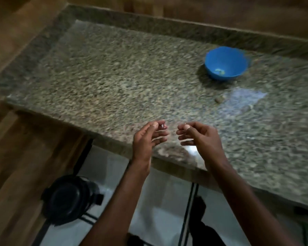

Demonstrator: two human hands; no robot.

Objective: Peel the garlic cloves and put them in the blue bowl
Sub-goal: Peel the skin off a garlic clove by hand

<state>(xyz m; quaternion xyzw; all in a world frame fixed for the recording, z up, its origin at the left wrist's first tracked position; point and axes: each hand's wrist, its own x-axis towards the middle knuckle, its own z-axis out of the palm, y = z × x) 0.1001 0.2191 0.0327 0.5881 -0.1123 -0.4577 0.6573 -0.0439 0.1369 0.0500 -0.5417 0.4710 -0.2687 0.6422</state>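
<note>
Both hands hover over the near edge of the speckled stone surface (pixel 114 71), a little apart from each other. The left hand (pixel 148 137) pinches a small pale scrap (pixel 163 126) between thumb and forefinger, its other fingers loosely curled; whether the scrap is skin or a piece of garlic is too blurred to tell. The right hand (pixel 199 135) has thumb and forefinger pressed together on something tiny that cannot be made out.

The blue bowl (pixel 226 63) stands toward the far right of the surface, well apart from the hands, with a few pale bits lying in its bottom. Between the bowl and the right hand, a small garlic clove (pixel 219 99) lies on the surface beside a bright patch of reflected light. Nothing else stands between the hands and the bowl.

Below the near edge, on the white tiled floor (pixel 158 201), sits a black round pot with a lid (pixel 68 199). Wood panelling (pixel 16 121) borders the left side.
</note>
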